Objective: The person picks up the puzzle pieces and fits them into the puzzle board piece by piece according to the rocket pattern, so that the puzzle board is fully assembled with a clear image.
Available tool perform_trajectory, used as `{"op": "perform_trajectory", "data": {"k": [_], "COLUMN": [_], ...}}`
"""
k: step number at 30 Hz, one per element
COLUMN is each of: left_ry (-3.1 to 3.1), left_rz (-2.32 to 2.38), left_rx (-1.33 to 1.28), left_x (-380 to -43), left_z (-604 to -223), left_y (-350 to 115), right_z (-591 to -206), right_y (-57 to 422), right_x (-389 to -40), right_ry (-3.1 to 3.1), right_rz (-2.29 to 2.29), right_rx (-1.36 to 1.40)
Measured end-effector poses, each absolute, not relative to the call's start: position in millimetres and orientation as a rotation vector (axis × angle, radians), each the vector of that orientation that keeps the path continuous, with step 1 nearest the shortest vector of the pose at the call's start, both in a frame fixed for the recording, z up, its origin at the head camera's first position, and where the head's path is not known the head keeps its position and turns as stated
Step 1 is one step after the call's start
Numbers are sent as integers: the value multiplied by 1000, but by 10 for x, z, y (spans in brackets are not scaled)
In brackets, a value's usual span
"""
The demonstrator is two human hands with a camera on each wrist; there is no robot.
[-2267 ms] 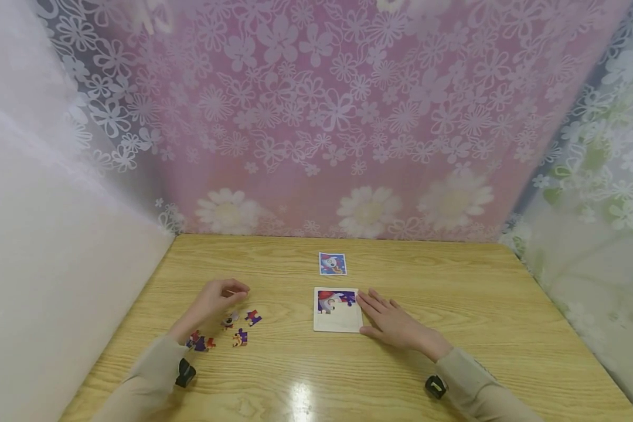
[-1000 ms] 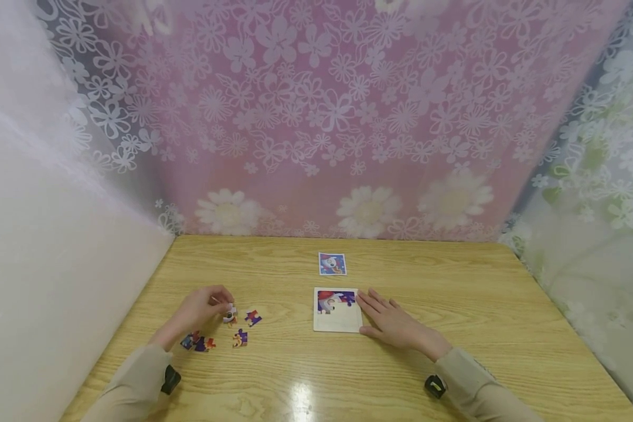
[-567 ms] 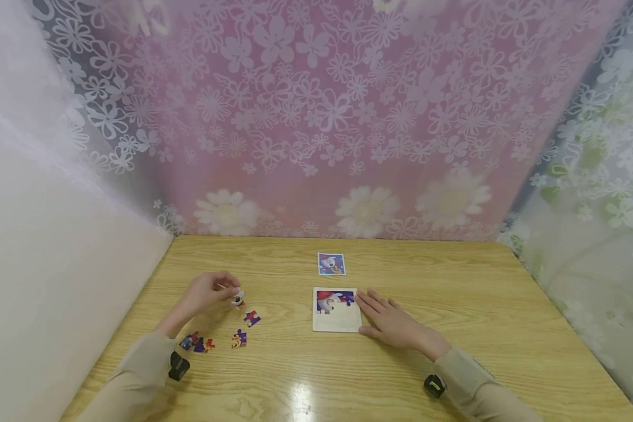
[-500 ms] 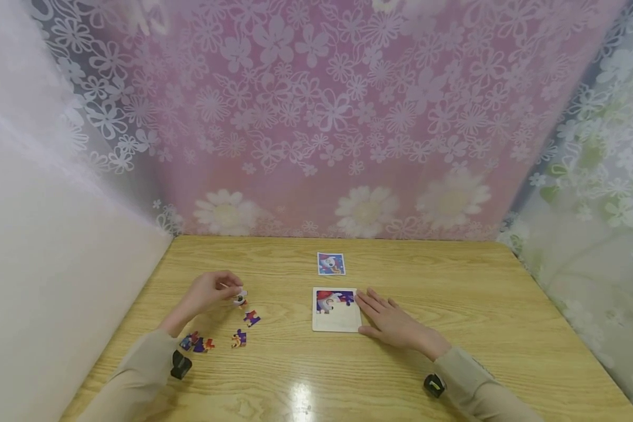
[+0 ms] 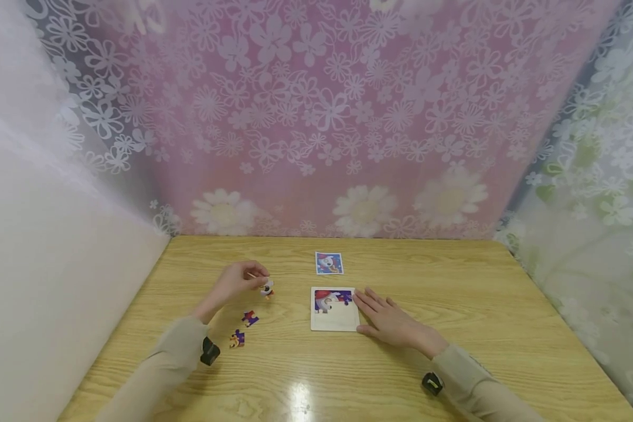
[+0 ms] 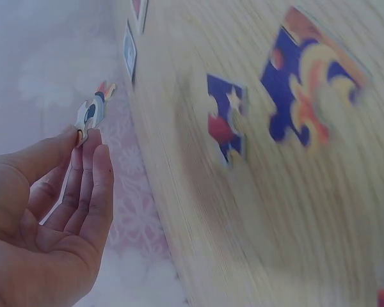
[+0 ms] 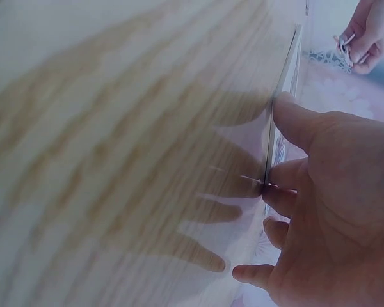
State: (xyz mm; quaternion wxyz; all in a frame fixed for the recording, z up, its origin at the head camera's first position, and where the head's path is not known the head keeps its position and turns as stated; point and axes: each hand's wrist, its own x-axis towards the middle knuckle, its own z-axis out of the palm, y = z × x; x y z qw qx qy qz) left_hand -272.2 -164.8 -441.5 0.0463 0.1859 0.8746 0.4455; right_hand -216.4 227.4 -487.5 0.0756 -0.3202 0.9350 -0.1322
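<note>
Puzzle piece (image 5: 266, 289) aloft, board (image 5: 337, 321) part-filled

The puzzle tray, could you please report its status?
Left hand pinches puzzle piece. Right hand touches puzzle tray. Tray partly filled. Nothing visibly in the way.

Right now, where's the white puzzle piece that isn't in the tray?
In the head view, the white puzzle piece is pinched in the left hand, raised off the table, to the left of the tray.
</note>
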Motion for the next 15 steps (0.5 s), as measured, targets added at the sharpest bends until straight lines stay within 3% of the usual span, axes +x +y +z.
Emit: {"op": "perform_trajectory", "data": {"k": [15], "left_ry": [2540], "left_rz": [1485], "left_rx": [630], "left_x": [-2887], "left_z": [-4412], "left_y": [-953], "right_z": [-4995], "right_y": [2303], "right_x": [-2225], "right_ry": [2822], "right_rz": [-348], "right_rx": [-936]}}
